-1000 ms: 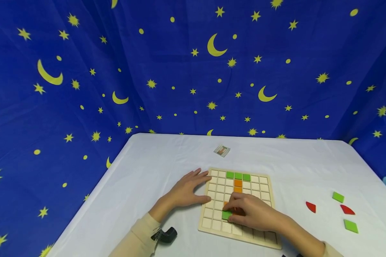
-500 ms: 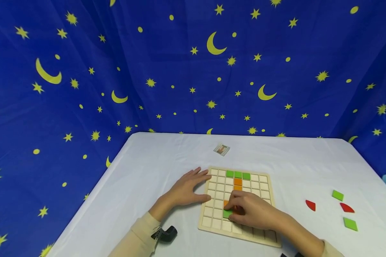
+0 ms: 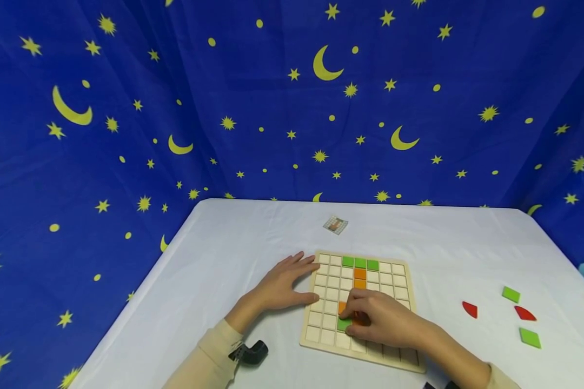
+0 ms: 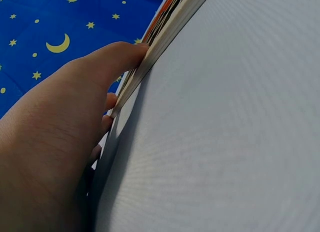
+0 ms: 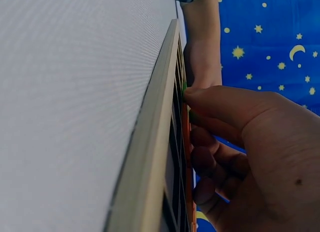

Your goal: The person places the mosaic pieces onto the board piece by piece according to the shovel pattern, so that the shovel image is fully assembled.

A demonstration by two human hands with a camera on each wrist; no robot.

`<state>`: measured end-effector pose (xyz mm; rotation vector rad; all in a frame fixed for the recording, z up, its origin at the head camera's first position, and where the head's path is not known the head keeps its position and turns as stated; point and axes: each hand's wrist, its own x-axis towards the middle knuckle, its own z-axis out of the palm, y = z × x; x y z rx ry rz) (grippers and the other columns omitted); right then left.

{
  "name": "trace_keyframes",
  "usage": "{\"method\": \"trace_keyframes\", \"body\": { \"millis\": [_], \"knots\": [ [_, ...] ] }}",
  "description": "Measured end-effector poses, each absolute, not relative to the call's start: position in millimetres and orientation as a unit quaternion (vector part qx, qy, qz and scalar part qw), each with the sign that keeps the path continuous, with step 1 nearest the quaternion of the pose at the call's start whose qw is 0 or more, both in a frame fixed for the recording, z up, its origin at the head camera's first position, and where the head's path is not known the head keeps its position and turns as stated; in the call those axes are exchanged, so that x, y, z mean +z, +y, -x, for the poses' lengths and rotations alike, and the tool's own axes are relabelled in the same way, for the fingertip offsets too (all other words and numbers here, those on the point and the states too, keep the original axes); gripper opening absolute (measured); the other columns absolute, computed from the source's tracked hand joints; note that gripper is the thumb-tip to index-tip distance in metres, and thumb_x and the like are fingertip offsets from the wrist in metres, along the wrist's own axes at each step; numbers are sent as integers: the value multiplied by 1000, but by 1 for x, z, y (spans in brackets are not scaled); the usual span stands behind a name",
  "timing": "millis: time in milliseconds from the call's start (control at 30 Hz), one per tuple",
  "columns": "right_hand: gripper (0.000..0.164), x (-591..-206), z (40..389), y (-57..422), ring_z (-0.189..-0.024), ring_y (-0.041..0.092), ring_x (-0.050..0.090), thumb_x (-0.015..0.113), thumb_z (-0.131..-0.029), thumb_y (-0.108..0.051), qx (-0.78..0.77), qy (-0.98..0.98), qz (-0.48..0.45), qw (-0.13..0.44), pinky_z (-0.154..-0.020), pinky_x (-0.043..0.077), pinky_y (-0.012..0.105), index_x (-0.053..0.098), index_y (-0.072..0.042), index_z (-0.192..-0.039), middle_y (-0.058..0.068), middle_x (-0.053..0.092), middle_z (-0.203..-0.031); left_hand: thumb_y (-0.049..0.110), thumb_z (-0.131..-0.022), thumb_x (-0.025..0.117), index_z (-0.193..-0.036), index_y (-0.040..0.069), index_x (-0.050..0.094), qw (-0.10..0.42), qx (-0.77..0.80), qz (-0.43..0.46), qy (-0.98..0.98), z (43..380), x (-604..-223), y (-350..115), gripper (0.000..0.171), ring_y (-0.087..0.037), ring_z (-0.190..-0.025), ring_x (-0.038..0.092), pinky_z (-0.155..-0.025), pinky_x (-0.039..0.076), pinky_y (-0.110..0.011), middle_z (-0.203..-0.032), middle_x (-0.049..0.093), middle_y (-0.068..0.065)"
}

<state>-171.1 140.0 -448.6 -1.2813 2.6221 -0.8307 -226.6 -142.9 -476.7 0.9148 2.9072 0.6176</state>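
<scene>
R hand (image 3: 382, 320): green tile (image 3: 344, 324) is pinched btwn thumb & index, at a board (image 3: 327, 339) cell just nearside of an orange tile (image 3: 342, 307); can't tell if fully seated. L hand (image 3: 282, 286): nothing grasped, fingers straight, board's L edge touched. Poss. risk: if tilted, green tile could be jammed on cell ridges; adj. orange tile could be nudged by R fingertips.

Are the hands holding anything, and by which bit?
The right hand pinches a green tile by its edges. The left hand holds nothing; it touches the left edge of the board.
</scene>
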Motion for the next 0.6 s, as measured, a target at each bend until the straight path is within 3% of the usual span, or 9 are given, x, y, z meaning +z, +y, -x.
{"method": "trace_keyframes", "body": {
  "millis": [600],
  "knots": [
    [19, -439, 172, 166, -87, 3, 55, 70, -90, -29, -293, 860, 416, 45, -76, 50, 27, 72, -28, -108, -18, 59, -101, 78, -79, 50, -147, 35, 39, 17, 200, -291, 936, 226, -478, -143, 81, -14, -144, 10, -115, 15, -44, -154, 25, 15]
  ]
}}
